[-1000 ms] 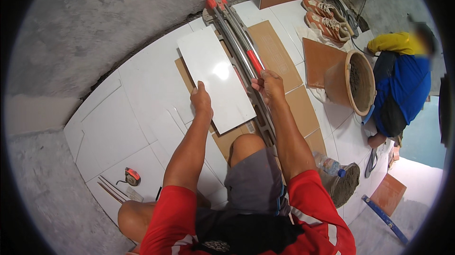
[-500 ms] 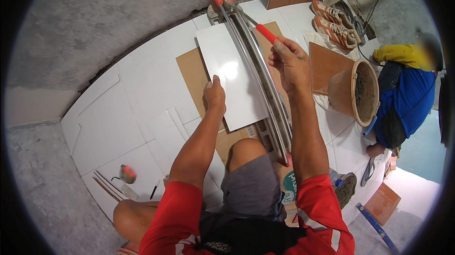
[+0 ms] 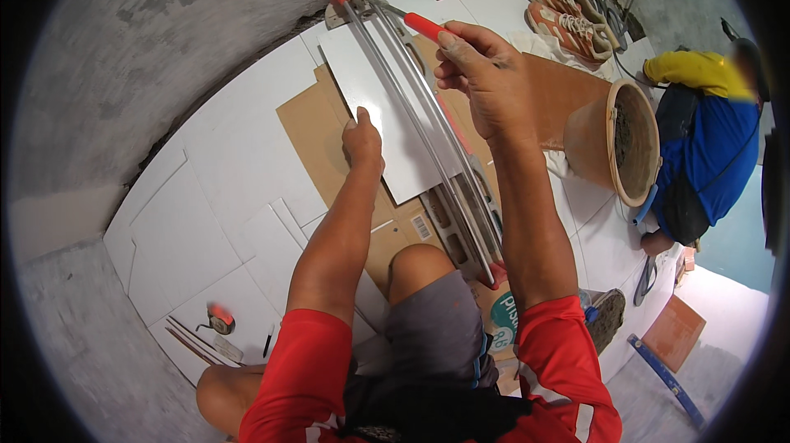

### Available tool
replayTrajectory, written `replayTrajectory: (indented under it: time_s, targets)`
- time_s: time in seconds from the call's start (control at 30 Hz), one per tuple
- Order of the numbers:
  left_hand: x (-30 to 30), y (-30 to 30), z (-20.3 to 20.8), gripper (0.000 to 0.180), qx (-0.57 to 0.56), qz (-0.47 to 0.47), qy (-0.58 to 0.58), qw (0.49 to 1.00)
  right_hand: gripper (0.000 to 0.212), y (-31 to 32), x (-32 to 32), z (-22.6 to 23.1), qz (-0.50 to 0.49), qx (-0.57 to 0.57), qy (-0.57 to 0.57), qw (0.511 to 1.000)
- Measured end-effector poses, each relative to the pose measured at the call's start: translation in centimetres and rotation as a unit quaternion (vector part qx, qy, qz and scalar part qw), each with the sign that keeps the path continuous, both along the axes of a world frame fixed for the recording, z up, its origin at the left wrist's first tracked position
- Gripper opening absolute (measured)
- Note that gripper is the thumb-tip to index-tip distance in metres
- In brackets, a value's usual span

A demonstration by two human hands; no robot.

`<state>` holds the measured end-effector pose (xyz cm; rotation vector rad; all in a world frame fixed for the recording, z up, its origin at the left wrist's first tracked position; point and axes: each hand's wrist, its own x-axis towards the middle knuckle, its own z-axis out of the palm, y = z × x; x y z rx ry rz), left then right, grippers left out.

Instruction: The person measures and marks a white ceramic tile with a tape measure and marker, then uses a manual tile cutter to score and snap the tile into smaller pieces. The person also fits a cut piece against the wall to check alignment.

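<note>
A white tile lies on a manual tile cutter, partly under its two metal rails. My left hand grips the tile's left edge, thumb on top and fingers curled at the rim. Closed round the end of the cutter's red lever handle is my right hand, held above the right side of the rails. The lever runs from that handle toward the far end of the cutter. Brown cardboard is spread beneath the cutter and tile.
On the right stand a mortar bucket, a brown tile and shoes. A co-worker in a blue and yellow top crouches beyond. A tape measure and pen lie left on white tiles.
The view has shifted, placing the cutter and tile farther left in the picture. My right hand has risen with the lever handle. My left hand keeps its grip on the tile's edge.
</note>
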<state>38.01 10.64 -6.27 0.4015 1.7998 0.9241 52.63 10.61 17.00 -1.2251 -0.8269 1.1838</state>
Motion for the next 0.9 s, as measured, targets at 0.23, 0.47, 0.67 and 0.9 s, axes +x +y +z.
replayTrajectory:
  time_s: [0.23,0.47,0.67,0.9]
  targets:
    - [1.1,-0.2,0.0,0.058,0.038,0.022,-0.041,0.998,0.040,0.2,1.3,-0.5,0.014,0.013,-0.039,0.999]
    - [0.4,-0.1,-2.6,0.046,0.101,0.080,-0.115,0.985,0.041,0.3,1.6,-1.1,0.047,0.062,-0.074,0.994]
    - [1.4,-0.9,-1.3,0.038,0.093,0.086,-0.088,0.988,0.039,0.4,2.9,-2.3,0.063,0.092,-0.081,0.990]
    - [0.4,0.3,-1.6,0.044,0.086,0.062,-0.026,0.994,0.034,1.5,3.1,-2.8,0.095,0.109,-0.042,0.989]
